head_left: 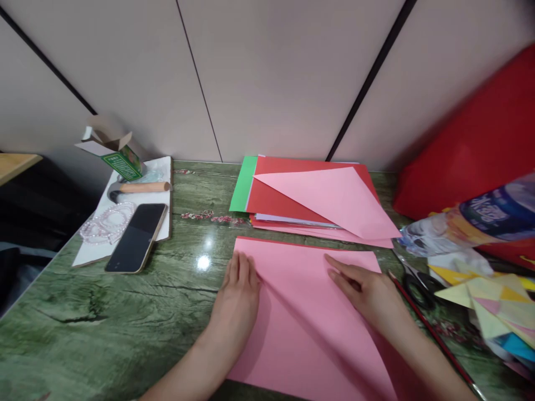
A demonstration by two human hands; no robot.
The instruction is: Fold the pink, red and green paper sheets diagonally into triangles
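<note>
Head view: lower middle of frame, pink sheet [309, 328] flat on green table [125, 334], thin red edge showing along its top. Appears folded once on a diagonal, flap edge running from upper left towards lower right. Looks like an early stage of folding: first crease laid and being flattened, no finished shape yet.

Left hand [238, 298] at left edge of sheet, palm down, fingers straight and close together, pressing paper near upper end of fold. Right hand [368, 292] right of centre, also flat, fingers stretched and slightly apart, tips on the flap. Nothing pinched or gripped by either.

Upper middle: stack of coloured paper [292, 195] with pink triangle [334, 200] on top. Right of sheet: red pencil [430, 328], scissors [418, 284], folded paper shapes [493, 306], plastic bottle [480, 220]. Left side: phone [136, 236], bead bracelets [104, 223], hammer [140, 188].
</note>
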